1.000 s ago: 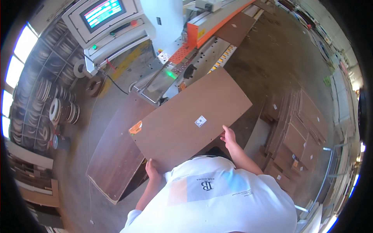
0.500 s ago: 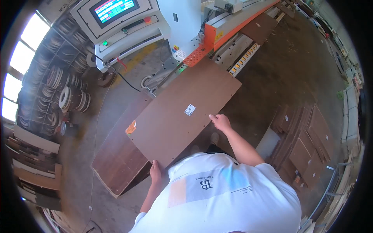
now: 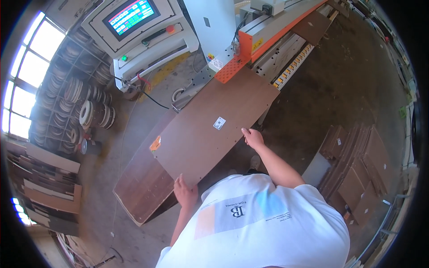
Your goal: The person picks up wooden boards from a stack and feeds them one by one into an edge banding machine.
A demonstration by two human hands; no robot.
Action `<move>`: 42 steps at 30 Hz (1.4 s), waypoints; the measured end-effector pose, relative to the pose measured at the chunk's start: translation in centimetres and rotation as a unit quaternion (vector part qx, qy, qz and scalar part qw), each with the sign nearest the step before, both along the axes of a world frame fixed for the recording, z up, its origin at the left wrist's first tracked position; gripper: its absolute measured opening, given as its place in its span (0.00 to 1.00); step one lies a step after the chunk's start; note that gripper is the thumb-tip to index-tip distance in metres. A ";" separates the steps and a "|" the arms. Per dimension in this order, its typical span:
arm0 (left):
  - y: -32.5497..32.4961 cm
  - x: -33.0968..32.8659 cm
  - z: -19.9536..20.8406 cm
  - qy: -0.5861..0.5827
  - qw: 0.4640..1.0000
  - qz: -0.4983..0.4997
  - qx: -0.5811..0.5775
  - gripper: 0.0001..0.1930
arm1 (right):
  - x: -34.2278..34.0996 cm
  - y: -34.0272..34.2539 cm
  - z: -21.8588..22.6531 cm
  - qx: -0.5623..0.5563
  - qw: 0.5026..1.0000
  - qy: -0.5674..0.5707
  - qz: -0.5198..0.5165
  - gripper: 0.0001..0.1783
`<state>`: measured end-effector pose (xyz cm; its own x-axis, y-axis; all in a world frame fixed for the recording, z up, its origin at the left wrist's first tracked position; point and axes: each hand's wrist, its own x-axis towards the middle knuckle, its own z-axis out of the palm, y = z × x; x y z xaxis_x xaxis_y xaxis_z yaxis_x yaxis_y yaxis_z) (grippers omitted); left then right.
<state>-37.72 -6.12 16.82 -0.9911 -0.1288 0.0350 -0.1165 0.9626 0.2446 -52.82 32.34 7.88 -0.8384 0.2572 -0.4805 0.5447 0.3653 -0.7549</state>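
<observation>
A wide brown wood panel (image 3: 196,129) lies slanting before me, with a white label (image 3: 219,123) in its middle and an orange sticker (image 3: 155,143) near its left corner. Its far end sits under the orange perforated guard (image 3: 233,69) of a machine. My right hand (image 3: 254,139) is closed on the panel's near long edge, thumb on top. At the panel's near-left corner, my left hand (image 3: 185,193) lies with fingers stretched out against the board; its underside is hidden.
Beneath the panel's left side lies a stack of darker boards (image 3: 143,190). A control console (image 3: 143,40) stands far left, near a rack of edging rolls (image 3: 67,94). More brown boards (image 3: 357,174) are piled at right. Another panel (image 3: 311,27) rests farther along the machine.
My left hand has changed from gripping the corner to lying flatter against it, fingers extended. The right hand keeps its grip. The whole view has shifted slightly.
</observation>
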 end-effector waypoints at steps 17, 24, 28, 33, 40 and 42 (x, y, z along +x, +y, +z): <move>14.2 -14.1 -1.8 -0.093 0.917 -0.357 -0.152 0.46 | 20.2 12.3 -11.1 -0.083 0.962 -0.217 -0.142 0.18; 14.9 -14.2 -2.2 -0.105 0.907 -0.376 -0.161 0.47 | 37.5 12.1 -16.4 0.072 0.990 -0.090 -0.080 0.17; 16.8 -14.7 -1.6 -0.081 0.907 -0.378 -0.167 0.47 | 41.3 6.6 -13.8 0.037 0.985 -0.147 -0.081 0.23; 19.1 -13.8 1.5 -0.099 0.896 -0.389 -0.192 0.49 | 45.8 1.5 -13.7 -0.072 0.945 -0.234 -0.217 0.24; 22.3 -11.8 2.5 -0.050 0.869 -0.432 -0.236 0.50 | 59.1 -9.7 -7.9 -0.177 0.859 -0.046 -0.478 0.22; 22.4 -13.1 2.7 -0.036 0.874 -0.416 -0.251 0.49 | 59.5 -14.5 -7.8 -0.395 0.633 0.102 -0.658 0.23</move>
<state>-50.78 16.27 19.56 -0.7367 0.6501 -0.1861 0.6762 0.7059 -0.2109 6.65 17.79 0.05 -0.2133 0.5448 -0.8110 -0.1524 -0.8385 -0.5232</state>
